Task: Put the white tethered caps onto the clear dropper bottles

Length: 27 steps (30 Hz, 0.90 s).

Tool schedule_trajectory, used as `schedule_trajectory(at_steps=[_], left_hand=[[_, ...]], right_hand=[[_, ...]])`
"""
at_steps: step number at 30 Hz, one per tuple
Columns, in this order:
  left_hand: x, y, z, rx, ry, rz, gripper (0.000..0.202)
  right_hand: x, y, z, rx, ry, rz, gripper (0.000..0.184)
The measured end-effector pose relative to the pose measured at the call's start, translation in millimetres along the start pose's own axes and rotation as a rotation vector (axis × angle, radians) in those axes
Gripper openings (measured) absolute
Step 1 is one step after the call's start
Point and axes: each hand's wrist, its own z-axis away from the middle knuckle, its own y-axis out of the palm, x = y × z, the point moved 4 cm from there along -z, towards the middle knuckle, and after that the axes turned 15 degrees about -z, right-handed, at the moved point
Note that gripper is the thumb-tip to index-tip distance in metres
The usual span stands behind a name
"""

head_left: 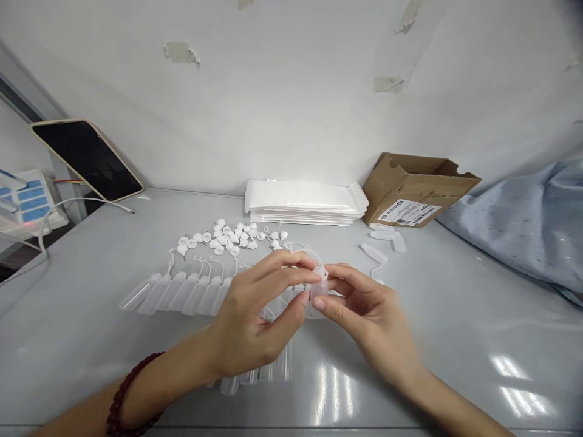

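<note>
Between my two hands stands a small translucent plastic bottle (319,290), upright, with a thin strap looping from its neck. My right hand (371,309) grips its body between thumb and fingers. At the bottle's top, my left hand (259,309) has its fingertips curled on the neck, with the thumb close to the side. Partly behind the left hand runs a row of similar bottles (175,292), lying side by side with their straps upward. More clear bottles (249,377) show below the left wrist. Several small white caps (237,233), some with metal tips, are scattered behind the row.
A stack of white padded envelopes (306,203) lies against the wall, beside an open cardboard box (416,191). A few loose bottles (376,252) lie before the box. Grey-blue fabric (523,224) covers the right side. A phone (88,159) and a cable (91,200) are at the left.
</note>
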Motion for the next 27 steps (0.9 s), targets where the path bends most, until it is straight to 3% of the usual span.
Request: schedule_trajectory(at_steps=[5, 12, 18, 21, 24, 27], left_hand=[[2, -0.1, -1, 0.052, -0.011, 0.005, 0.028], [-4, 4.2, 4, 0.123, 0.271, -0.250, 0.043], [-4, 7.1, 6, 0.076, 0.284, -0.325, 0.036], [-2, 6.5, 9, 0.128, 0.262, -0.291, 0.037], [-2, 6.9, 18, 0.258, 0.207, -0.268, 0.041], [-8, 9.3, 32, 0.321, 0.171, -0.251, 0.043]], right_hand=[[-3, 0, -1, -0.007, 0.069, -0.098, 0.025], [-6, -4, 0, -0.084, 0.178, -0.091, 0.023], [-9, -2, 0, -0.064, 0.295, -0.082, 0.029], [-5, -4, -3, 0.044, 0.346, 0.100, 0.024], [1, -6, -2, 0.301, 0.387, 0.390, 0.015], [3, -8, 5, 0.531, 0.439, 0.589, 0.018]])
